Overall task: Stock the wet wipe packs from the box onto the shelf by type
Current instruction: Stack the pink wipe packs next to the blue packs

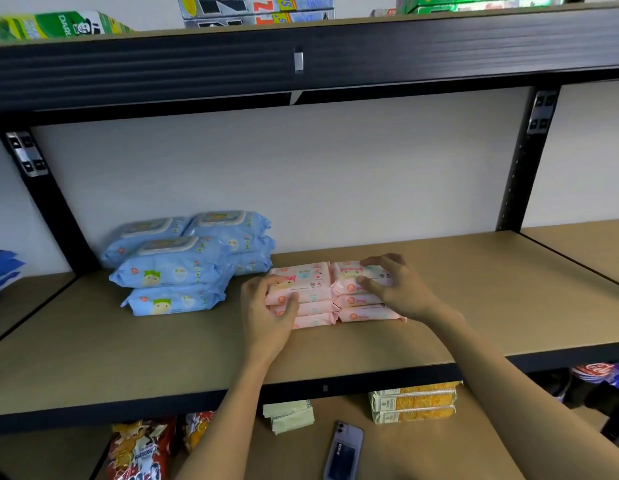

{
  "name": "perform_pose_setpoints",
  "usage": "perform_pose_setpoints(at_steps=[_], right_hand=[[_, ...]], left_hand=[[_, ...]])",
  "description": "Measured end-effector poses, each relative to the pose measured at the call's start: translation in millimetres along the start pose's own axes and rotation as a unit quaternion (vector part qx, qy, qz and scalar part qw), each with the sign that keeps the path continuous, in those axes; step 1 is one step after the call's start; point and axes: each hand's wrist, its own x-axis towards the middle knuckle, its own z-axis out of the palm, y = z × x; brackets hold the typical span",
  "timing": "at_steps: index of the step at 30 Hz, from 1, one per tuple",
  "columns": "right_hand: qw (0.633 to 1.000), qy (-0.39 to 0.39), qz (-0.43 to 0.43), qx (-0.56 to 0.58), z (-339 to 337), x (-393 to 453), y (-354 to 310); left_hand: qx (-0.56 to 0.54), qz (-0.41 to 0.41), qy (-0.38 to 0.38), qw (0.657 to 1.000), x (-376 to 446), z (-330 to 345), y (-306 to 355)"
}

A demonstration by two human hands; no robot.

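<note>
Nearest, on the lower shelf, a phone [343,452] lies face down beside red snack bags [140,448], pale green packets [289,415] and a stack of yellow biscuit packs [413,403]. Above these, on the middle shelf [93,358], two side-by-side stacks of pink wet wipe packs [315,292] sit near the front middle. The left hand [266,310] has its grip curled round the left end of the left stack, thumb on the front and fingers over the top pack. The right hand [394,285] has its grip bent over the top pack of the right stack, fingertips pressing its upper face. Behind and left of the pink stacks, touching them at one corner, blue wet wipe packs [183,261] are piled in stacks against the back wall. Further up, the top shelf carries green boxes [52,26] and other cartons.
</note>
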Motion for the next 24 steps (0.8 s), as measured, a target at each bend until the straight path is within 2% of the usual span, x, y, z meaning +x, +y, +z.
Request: perform_pose_setpoints(at_steps=[5, 8, 10, 12, 13, 16, 18, 21, 24], right_hand=[[1.0, 0.003, -0.007, -0.012, 4.0, 0.0, 1.4], [0.999, -0.018, -0.008, -0.043, -1.4, 0.3, -2.4], [0.996, -0.021, -0.025, -0.086, -4.1, -1.7, -5.9], [0.99, -0.019, -0.057, -0.124, -5.5, -5.4, -12.0], [0.986, -0.029, -0.074, -0.149, -5.3, -7.4, -15.0], [0.959, -0.079, -0.104, -0.25, -0.8, -13.0, -18.2], [0.951, -0.089, -0.106, -0.278, 1.6, -15.3, -17.0], [0.946, -0.082, -0.118, -0.291, 4.9, -16.0, -13.3], [0.941, -0.074, -0.128, -0.305, 8.9, -16.0, -7.9]], left_hand=[[0.004, -0.003, -0.008, 1.0, 0.5, 0.2, -4.2], [0.091, 0.006, 0.004, 0.996, -2.7, -0.6, -4.9], [0.201, 0.096, 0.005, 0.975, -5.0, 0.2, -1.8], [0.265, 0.18, -0.055, 0.946, -3.6, 1.3, 9.6], [0.287, 0.194, -0.099, 0.933, -0.7, 1.5, 14.9], [0.381, 0.169, -0.23, 0.879, 12.6, 1.5, 26.6], [0.435, 0.151, -0.292, 0.838, 19.7, 1.3, 26.3], [0.472, 0.15, -0.312, 0.811, 22.7, 0.4, 20.1], [0.474, 0.161, -0.29, 0.815, 19.9, 2.6, 12.4]])
